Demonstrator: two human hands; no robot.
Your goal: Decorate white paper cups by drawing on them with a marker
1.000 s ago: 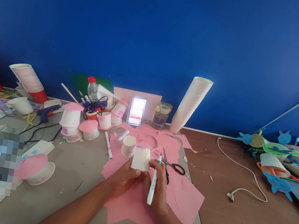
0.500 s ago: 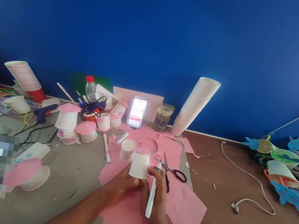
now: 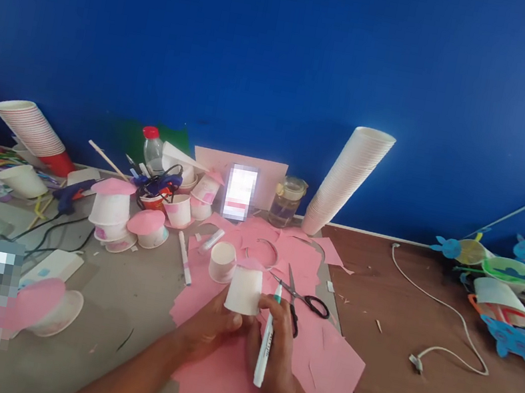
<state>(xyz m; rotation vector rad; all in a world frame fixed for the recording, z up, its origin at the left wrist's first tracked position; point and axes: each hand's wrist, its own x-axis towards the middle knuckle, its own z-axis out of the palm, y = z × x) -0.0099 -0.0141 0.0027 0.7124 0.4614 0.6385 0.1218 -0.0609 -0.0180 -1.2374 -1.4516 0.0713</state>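
Observation:
An upside-down white paper cup (image 3: 244,291) is held over the pink paper, its rim toward me. My left hand (image 3: 214,323) grips the rim from the left with the thumb on the cup's edge. On the other side, my right hand (image 3: 279,348) has a white marker (image 3: 264,356) with a teal tip between its fingers, tip pointing away, and its fingertips touch the cup's side. Just behind stands a second paper cup (image 3: 222,261). Black-handled scissors (image 3: 300,298) lie partly open beside my right hand.
Pink paper sheets (image 3: 208,390) cover the table front. A tall leaning stack of cups (image 3: 348,184), a glass jar (image 3: 288,202) and a lit screen (image 3: 240,192) stand at the wall. Left are pink-topped cups (image 3: 111,207) and a glue gun (image 3: 70,195); right, a white cable (image 3: 438,295).
The view has shifted slightly, so the things at the far left sit further left. Both hands, the cup and the marker keep nearly the same pose.

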